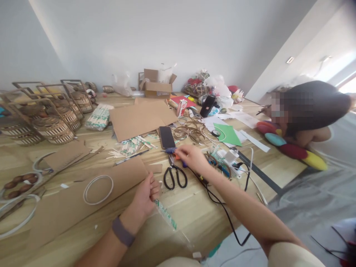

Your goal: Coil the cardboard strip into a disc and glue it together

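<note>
My left hand [144, 198] is closed on a clear plastic sleeve with green print [167, 216], near the front of the wooden table [191, 207]. My right hand [191, 157] reaches forward and grips a blue glue gun [171, 151], whose black cord [219, 202] trails off the table edge. Black-handled scissors [174, 175] lie between my hands. A white ring [98, 189] rests on a brown cardboard sheet [83, 202] left of my left hand.
A phone [167, 137], cardboard pieces [139, 118], loose sticks and round woven baskets [52, 128] lie on the table. A cardboard box [157, 87] stands by the wall. Another person [306, 111] leans on the table at right beside a green sheet [226, 134].
</note>
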A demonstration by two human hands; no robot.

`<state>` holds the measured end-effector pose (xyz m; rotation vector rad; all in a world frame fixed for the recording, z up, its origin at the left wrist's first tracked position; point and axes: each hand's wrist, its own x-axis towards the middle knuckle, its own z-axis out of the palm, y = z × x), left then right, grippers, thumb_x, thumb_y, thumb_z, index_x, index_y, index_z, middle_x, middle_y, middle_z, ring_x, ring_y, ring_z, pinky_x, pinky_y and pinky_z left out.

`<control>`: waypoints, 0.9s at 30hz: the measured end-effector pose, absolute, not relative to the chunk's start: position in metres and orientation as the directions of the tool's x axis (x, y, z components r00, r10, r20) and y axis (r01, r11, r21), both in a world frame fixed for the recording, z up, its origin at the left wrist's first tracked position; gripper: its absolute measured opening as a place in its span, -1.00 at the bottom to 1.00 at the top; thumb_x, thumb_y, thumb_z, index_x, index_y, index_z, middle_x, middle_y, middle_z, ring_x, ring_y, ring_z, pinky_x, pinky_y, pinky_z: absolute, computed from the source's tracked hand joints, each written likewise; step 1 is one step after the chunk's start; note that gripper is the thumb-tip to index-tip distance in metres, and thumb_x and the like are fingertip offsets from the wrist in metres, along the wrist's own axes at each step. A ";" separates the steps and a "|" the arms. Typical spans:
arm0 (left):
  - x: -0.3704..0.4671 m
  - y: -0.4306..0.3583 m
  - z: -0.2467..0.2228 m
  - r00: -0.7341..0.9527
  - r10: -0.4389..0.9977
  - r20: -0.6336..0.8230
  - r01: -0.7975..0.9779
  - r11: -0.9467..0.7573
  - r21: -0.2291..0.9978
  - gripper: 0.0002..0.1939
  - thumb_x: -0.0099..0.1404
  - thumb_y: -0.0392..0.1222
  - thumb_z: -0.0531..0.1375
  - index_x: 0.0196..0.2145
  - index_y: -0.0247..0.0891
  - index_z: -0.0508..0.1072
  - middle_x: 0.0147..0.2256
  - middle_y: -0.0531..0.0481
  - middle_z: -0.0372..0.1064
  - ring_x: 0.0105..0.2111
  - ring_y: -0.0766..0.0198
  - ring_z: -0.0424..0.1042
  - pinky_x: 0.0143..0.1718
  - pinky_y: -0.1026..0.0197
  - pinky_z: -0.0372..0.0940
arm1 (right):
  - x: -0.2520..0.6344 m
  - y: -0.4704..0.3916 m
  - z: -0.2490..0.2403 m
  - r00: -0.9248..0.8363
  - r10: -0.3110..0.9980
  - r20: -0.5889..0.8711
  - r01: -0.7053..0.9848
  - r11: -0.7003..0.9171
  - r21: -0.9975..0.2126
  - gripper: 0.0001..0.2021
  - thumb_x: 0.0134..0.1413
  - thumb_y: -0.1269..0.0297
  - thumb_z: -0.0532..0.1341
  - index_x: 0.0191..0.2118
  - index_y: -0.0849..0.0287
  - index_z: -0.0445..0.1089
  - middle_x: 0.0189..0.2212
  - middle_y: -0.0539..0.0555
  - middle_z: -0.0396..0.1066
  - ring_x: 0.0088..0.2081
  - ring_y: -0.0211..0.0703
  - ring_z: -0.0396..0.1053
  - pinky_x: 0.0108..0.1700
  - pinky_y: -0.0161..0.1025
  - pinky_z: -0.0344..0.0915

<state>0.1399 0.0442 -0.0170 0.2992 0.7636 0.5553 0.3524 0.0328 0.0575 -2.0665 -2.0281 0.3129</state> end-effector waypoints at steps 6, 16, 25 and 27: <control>0.142 0.033 -0.006 0.556 0.513 -0.654 -0.309 0.858 0.411 -0.47 0.33 0.01 0.17 -0.58 -0.16 -0.09 -0.74 0.32 -0.21 -0.78 0.52 -0.21 -0.71 0.39 -0.38 | 0.457 0.086 0.037 0.492 0.868 -0.071 0.859 -0.497 -0.127 -0.70 0.30 0.17 0.21 0.05 0.19 0.39 0.02 0.15 0.42 -0.07 -0.07 0.45 -0.05 -0.03 0.44; 0.146 0.026 0.002 0.578 0.434 -0.691 -0.237 0.900 0.367 -0.54 0.33 -0.01 0.15 -0.56 -0.18 -0.02 -0.74 0.32 -0.18 -0.78 0.53 -0.21 -0.71 0.40 -0.38 | 0.462 0.099 -0.002 0.501 0.858 -0.115 0.862 -0.506 -0.020 -0.67 0.29 0.18 0.22 0.08 0.20 0.37 0.05 0.18 0.39 -0.03 -0.04 0.43 -0.02 0.00 0.43; 0.153 0.021 -0.003 0.593 0.435 -0.677 -0.196 0.894 0.403 -0.62 0.37 -0.06 0.13 -0.52 -0.18 0.09 -0.73 0.30 -0.10 -0.78 0.51 -0.02 -0.73 0.43 -0.34 | 0.419 0.076 0.050 0.255 0.964 -0.082 0.944 -0.266 -0.193 -0.75 0.30 0.19 0.21 -0.01 0.22 0.40 -0.08 0.11 0.45 -0.13 -0.11 0.46 -0.08 -0.05 0.44; 0.154 0.022 -0.007 0.600 0.456 -0.658 -0.201 0.881 0.428 -0.64 0.36 -0.06 0.14 -0.51 -0.20 0.11 -0.70 0.26 0.02 -0.77 0.52 0.01 -0.74 0.43 -0.30 | 0.381 0.056 0.054 0.123 0.991 -0.049 0.953 -0.132 -0.271 -0.80 0.35 0.29 0.12 -0.12 0.27 0.44 -0.22 0.10 0.50 -0.22 -0.17 0.45 -0.15 -0.17 0.39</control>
